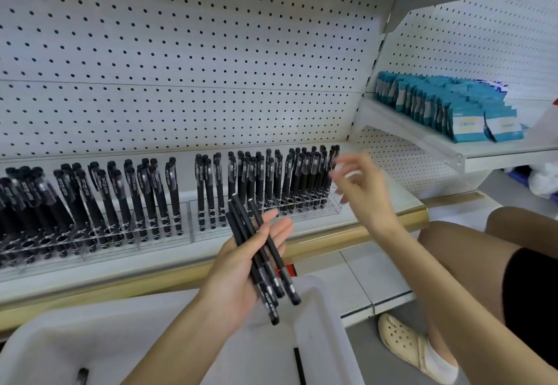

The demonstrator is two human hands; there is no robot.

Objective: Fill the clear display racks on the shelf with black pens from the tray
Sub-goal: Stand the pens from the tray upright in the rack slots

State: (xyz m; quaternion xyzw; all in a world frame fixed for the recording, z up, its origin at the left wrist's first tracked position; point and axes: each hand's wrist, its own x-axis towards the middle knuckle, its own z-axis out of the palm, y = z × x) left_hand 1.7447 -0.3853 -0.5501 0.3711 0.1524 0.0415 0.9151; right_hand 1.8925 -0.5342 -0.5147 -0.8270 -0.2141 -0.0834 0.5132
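My left hand (241,266) holds a small bundle of black pens (259,251) across its palm, caps pointing down over the white tray (320,318). My right hand (359,185) is blurred, raised beside the right end of the right clear display rack (329,208), fingers loosely spread with nothing seen in them. That rack holds several upright black pens, denser toward its right. The left clear display rack (157,235) also holds several upright pens. Two loose pens lie in the tray, one (299,365) near the middle and one (82,376) at the bottom left.
A white pegboard (181,67) backs the shelf, whose front edge (151,279) is gold-coloured. A higher shelf at right carries teal and white packets (471,112). My bent knee (471,251) and a cream clog (404,342) are at the lower right.
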